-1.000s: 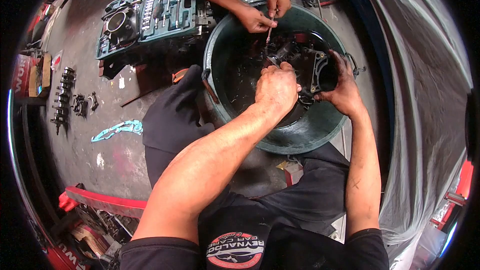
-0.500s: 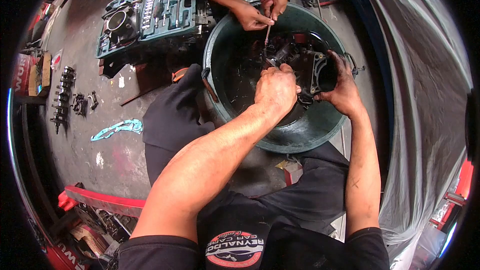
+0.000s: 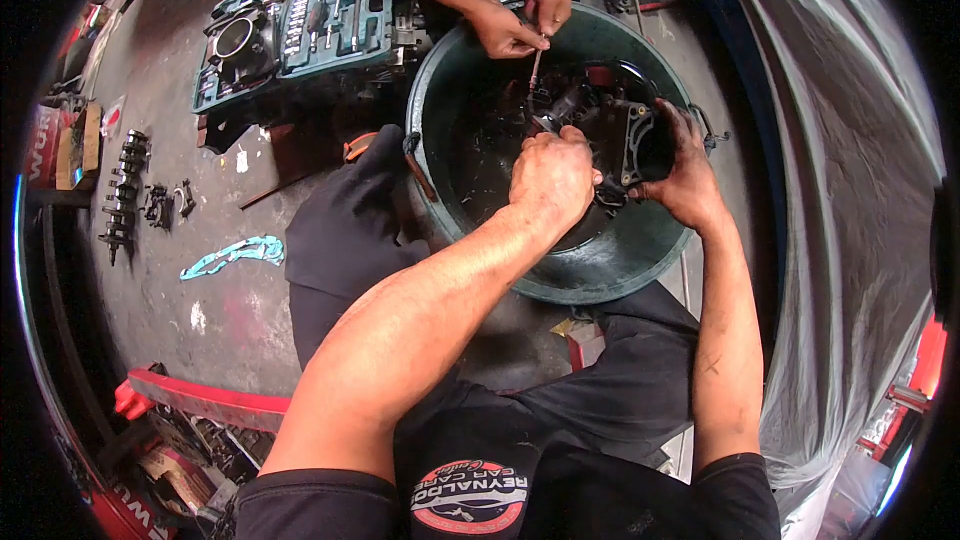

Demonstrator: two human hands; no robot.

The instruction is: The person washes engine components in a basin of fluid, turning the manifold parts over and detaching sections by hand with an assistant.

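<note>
A dark, wet metal engine part point(image 3: 632, 130) with a bracket-like flange and bolt holes sits in the round green tub point(image 3: 600, 285). My right hand point(image 3: 688, 175), its fingers blackened, grips the flange side of this part, thumb in front and fingers over the far edge. Over the left side of the part, my left hand point(image 3: 553, 175) is closed in a fist; what it holds is hidden under the fingers. Across the tub, another person's hands point(image 3: 525, 25) pinch a thin rod-like tool point(image 3: 537, 65) that points down at the part.
Dark liquid lies in the tub. At the upper left is an open teal socket set point(image 3: 330, 25) with a metal housing point(image 3: 237, 45) on it. On the floor lie a crankshaft point(image 3: 122, 195), small metal parts point(image 3: 160, 205) and a blue cloth point(image 3: 235, 255). Grey plastic sheeting point(image 3: 840, 190) hangs right.
Very little differs. The other person's hands have shifted slightly on the thin tool. Both my hands stay in the same place on the part.
</note>
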